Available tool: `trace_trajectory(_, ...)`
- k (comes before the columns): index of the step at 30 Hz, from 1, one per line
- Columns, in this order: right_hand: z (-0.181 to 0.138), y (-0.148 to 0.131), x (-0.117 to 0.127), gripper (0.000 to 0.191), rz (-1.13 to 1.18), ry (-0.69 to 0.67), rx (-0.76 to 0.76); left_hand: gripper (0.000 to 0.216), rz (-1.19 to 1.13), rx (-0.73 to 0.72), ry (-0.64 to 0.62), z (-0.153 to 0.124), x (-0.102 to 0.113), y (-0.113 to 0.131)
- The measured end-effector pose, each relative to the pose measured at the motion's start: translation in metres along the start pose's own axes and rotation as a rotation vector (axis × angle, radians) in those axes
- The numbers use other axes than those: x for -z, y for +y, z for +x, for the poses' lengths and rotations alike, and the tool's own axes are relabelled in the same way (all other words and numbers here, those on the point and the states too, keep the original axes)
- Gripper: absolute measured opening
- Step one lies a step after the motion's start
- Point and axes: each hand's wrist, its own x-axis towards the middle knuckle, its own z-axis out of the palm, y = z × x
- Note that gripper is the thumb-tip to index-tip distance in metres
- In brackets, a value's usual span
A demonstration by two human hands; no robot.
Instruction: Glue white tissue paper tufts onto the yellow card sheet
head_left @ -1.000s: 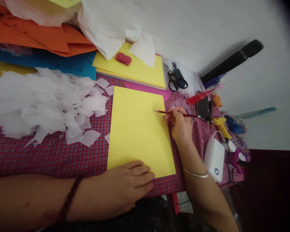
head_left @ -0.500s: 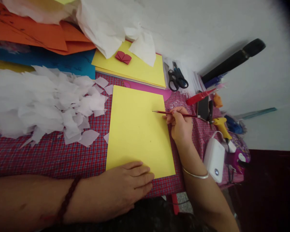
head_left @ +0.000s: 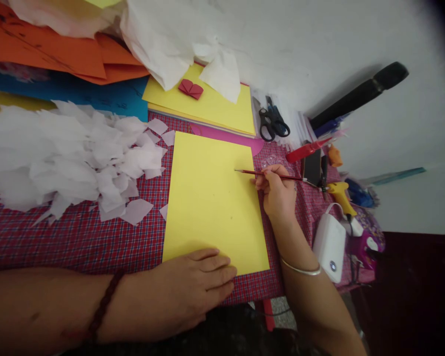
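Observation:
A yellow sheet of paper (head_left: 211, 198) lies flat on the red checked tablecloth (head_left: 77, 237). My left hand (head_left: 193, 289) rests palm down on the sheet's near edge, fingers spread flat. My right hand (head_left: 278, 190) sits at the sheet's right edge and grips a thin red pencil (head_left: 267, 173). The pencil lies nearly level, its tip over the upper right part of the sheet.
A heap of white tissue pieces (head_left: 59, 153) fills the left. Behind are orange (head_left: 59, 54), blue and yellow papers, a red folded heart (head_left: 190, 88) and scissors (head_left: 270, 121). A yellow glue gun (head_left: 339, 193), white box (head_left: 328, 244) and red bottle (head_left: 304, 150) crowd the right.
Almost nothing differs. Both hands keep their places; the view has shifted very slightly.

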Motion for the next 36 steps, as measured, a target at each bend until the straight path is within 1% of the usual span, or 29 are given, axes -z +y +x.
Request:
trace_trajectory(8,-0.0001,0.0014,0.0007,0.011,-0.013,-0.012,-0.001,0.048,-0.007,-0.002,0.035,-0.0011,-0.0040,-0.0010)
trace_trajectory(17,0.0002,0.0000,-0.0001,0.007,-0.014,-0.010,-0.006,0.046,-0.001,-0.006,0.031,-0.0009,-0.0020,-0.0005)
trace_trajectory(23,0.0009,0.0013,0.0009,0.010,-0.022,-0.019,-0.008,0.045,0.002,-0.015,0.046,-0.0008,-0.0034,-0.0014)
trace_trajectory(36,-0.0020,-0.0049,0.0000,0.009,-0.031,-0.052,-0.032,0.045,0.032,-0.013,0.049,-0.0013,-0.0084,-0.0021)
